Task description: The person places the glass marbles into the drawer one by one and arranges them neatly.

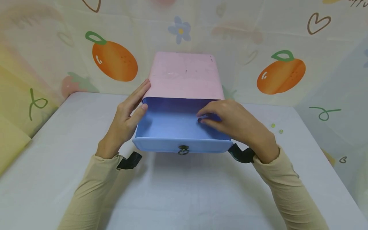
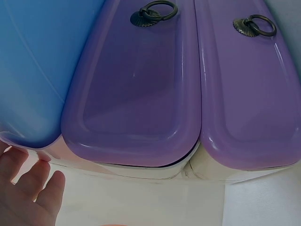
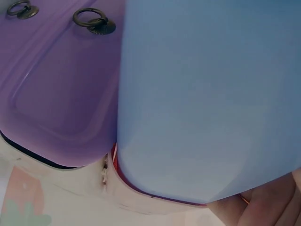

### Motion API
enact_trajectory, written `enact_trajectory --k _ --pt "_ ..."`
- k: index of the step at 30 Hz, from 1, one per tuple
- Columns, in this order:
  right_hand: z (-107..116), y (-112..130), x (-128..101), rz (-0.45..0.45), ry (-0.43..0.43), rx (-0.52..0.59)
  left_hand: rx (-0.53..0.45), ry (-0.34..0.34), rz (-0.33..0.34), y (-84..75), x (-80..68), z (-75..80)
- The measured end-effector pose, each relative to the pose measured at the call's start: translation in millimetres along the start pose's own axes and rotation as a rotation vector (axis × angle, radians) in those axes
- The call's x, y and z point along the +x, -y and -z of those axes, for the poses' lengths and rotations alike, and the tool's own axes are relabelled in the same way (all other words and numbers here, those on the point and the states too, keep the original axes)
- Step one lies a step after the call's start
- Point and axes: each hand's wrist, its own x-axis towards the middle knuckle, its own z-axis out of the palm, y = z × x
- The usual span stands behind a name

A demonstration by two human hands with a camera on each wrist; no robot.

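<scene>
A pink cabinet stands on the white table with its blue top drawer pulled out towards me. A dark ring pull hangs on the drawer's front. My left hand lies with straight fingers along the cabinet's left side, thumb on the drawer's rim. My right hand reaches into the drawer from the right and pinches a small dark object at its fingertips. From below, the left wrist view shows the blue drawer and two purple drawers with ring pulls.
Two tiny green beads lie on the table to the right of the cabinet. Soft walls printed with oranges enclose the table at the back and sides. The right wrist view shows the blue drawer's underside beside a purple drawer.
</scene>
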Motion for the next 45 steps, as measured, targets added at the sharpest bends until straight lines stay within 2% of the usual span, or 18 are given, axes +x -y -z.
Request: enact_trajectory --k 5,12,17,24,30,45 --pt "-1.2 -1.8 -2.3 0.016 -0.036 0.033 -0.004 -0.001 -0.002 0.8 -0.2 0.3" --pt "-3.9 -6.4 -10.0 0.108 -0.177 0.085 -0.008 -0.002 -0.006 1.3 -0.4 0.2" --pt "-4.0 -9.3 -19.0 0.133 -0.254 0.093 -0.004 -0.005 -0.003 1.4 -0.6 0.3" --pt "-3.7 -13.2 -32.2 0.094 -0.35 0.064 0.003 -0.002 0.001 1.3 -0.7 0.2" --pt "-3.1 -19.0 -40.3 0.073 -0.396 0.044 -0.001 -0.004 0.001 1.0 -0.1 0.1" --pt "-2.4 -23.5 -53.6 0.059 -0.477 0.086 -0.002 0.0 0.0 0.6 -0.1 0.2"
